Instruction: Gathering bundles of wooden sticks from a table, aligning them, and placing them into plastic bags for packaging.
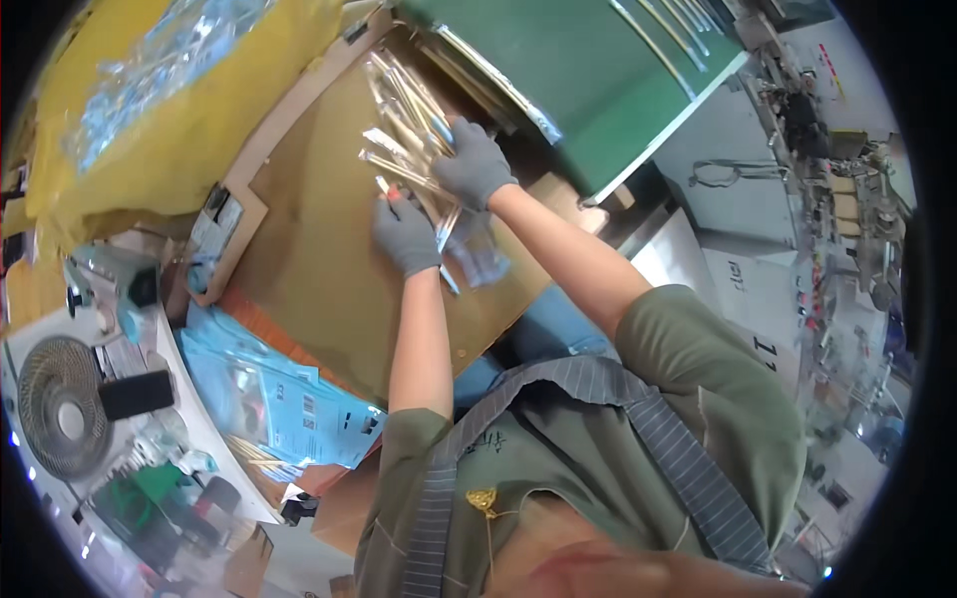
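Both my hands wear grey gloves and work over a brown cardboard surface [329, 229]. My right hand [473, 162] is closed round the near-right side of a loose bunch of slim wrapped sticks [407, 105], pale gold in shiny clear film, with several ends fanning out. Close by on the left, my left hand [405, 231] has its fingers curled at the lower ends of the bunch; a small orange-red spot shows at its fingertips, and what it grips is partly hidden. Crumpled clear bluish film [480, 254] hangs below the right hand.
A green conveyor belt [588, 90] at the far right carries more slim wrapped sticks [653, 48]. At far left lies a yellow sack [269, 60] with clear packets on it. Blue printed bags [289, 399], a fan [65, 409] and a black phone-like slab [137, 395] are at near left.
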Demonstrator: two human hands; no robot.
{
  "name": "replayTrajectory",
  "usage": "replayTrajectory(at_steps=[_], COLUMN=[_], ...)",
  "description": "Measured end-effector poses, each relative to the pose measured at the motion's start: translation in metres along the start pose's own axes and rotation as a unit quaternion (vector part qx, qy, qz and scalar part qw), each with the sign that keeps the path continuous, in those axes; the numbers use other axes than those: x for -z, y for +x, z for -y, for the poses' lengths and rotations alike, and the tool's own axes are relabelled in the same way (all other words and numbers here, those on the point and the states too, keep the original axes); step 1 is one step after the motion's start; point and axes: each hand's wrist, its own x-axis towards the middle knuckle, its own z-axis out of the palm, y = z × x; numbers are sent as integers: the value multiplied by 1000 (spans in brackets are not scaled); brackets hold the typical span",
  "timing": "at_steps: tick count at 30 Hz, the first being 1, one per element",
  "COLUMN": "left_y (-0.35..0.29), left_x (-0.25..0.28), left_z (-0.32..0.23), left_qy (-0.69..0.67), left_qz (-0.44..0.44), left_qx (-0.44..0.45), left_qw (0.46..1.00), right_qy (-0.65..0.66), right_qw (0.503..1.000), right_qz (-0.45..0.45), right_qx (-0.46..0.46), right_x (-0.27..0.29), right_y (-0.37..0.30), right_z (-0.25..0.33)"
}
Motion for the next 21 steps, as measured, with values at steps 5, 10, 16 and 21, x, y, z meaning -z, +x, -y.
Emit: replayTrajectory(at_steps=[5,10,16,21], left_y=[-10,-28,-39,-47], left_x=[26,54,96,89], left_z=[14,13,31,26], left_qy=[85,95,459,527], left_qz=[4,43,-145,-51], left_qx=[-146,-181,-450,-391], left_qw=[986,978,752,753], right_qy=[292,130,-35,-31], right_qw=[953,966,988,991], right_qz=[78,-134,-67,-74], right_qx=[-16,181,137,106], right_x=[-22,7,28,2], right_y=[-1,-35,-119,-126], right_z=[-22,0,-48,-65])
